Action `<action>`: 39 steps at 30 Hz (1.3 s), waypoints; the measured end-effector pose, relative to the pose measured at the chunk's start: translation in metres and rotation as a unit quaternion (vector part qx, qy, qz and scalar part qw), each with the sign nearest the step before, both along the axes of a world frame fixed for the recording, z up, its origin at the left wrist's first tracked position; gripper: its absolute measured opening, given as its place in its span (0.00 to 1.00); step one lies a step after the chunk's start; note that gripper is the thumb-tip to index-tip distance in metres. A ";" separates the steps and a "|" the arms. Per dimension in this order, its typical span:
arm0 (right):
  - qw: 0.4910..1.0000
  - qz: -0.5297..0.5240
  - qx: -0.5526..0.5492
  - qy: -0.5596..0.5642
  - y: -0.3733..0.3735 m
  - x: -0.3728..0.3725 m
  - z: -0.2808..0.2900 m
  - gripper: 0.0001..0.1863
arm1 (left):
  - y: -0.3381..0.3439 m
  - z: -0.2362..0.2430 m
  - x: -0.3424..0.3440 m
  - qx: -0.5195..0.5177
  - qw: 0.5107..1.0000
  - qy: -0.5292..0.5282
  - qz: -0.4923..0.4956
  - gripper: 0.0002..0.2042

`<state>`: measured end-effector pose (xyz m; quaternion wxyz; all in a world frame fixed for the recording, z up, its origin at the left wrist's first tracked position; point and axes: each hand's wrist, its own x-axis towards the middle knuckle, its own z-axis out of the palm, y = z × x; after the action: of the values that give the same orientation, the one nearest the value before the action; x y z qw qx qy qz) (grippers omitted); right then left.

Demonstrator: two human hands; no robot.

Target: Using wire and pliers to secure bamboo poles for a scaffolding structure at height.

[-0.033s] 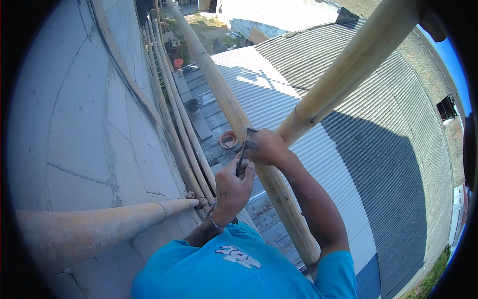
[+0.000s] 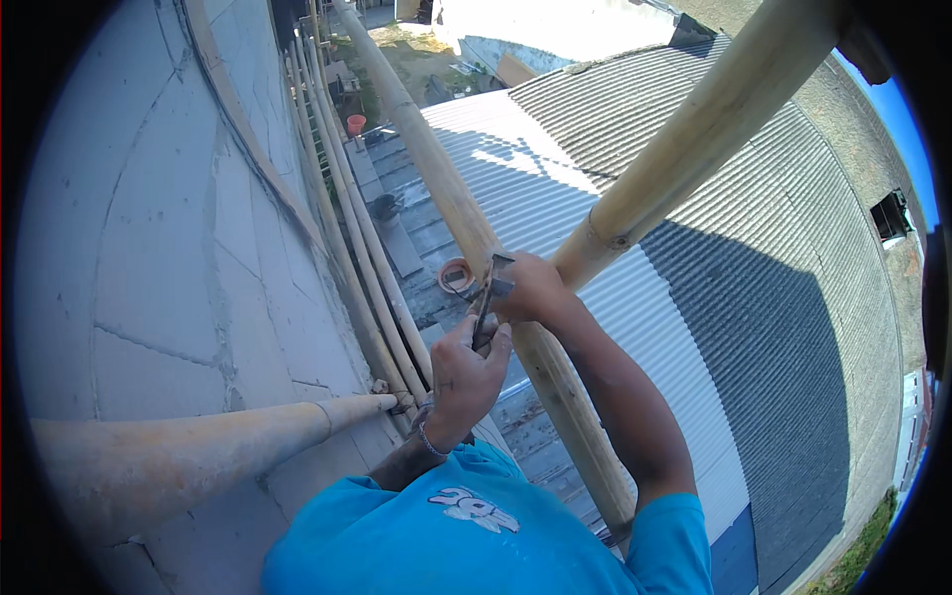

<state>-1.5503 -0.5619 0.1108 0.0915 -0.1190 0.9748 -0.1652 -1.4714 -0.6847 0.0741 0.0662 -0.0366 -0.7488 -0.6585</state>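
Note:
Both my hands are at the crossing of two bamboo poles. One long bamboo pole [image 2: 426, 149] slants from the upper left down past my right arm. A thicker bamboo pole [image 2: 684, 139] comes down from the upper right and meets it there. A dark, flat strip [image 2: 483, 322] runs between my hands against the joint; its material is unclear. My left hand [image 2: 468, 375] pinches the strip's lower part between thumb and fingers. Bent over the joint, my right hand [image 2: 535, 290] is closed on the strip's upper part, its fingertips mostly hidden.
A pale wall [image 2: 149, 248] rises on the left, with several thin bamboo poles [image 2: 347, 213] along it. Another thick bamboo pole [image 2: 198, 441] juts in at lower left. Far below lie a corrugated roof [image 2: 764, 278], a round orange-rimmed container [image 2: 455, 277] and a red bucket [image 2: 355, 125].
Very little differs. My hands stay at the joint on the dark strip, with only a slight shift of the fingers and right forearm.

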 end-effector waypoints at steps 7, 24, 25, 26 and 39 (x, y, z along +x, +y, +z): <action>0.993 0.003 -0.073 0.089 0.008 0.002 -0.044 0.09 | -0.012 0.000 0.000 -0.072 0.997 -0.033 -0.016 0.10; 0.950 0.042 0.145 0.273 0.005 0.114 -0.050 0.03 | -0.033 -0.020 -0.035 0.064 0.996 -0.064 0.016 0.10; 0.952 0.035 0.141 0.271 -0.004 0.115 -0.055 0.03 | -0.033 -0.017 -0.033 0.057 0.996 -0.066 0.011 0.10; 0.946 0.046 0.195 0.255 -0.012 0.112 -0.059 0.03 | -0.032 -0.011 -0.030 0.061 0.995 -0.080 0.001 0.10; 0.985 -0.116 0.023 -0.127 -0.027 0.164 -0.019 0.23 | -0.050 -0.025 -0.033 0.215 0.948 -0.217 -0.084 0.11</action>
<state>-1.3860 -0.5890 0.0921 0.1978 0.0192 0.9659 -0.1656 -1.5049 -0.7351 0.0489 -0.1473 0.0595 -0.5796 -0.7993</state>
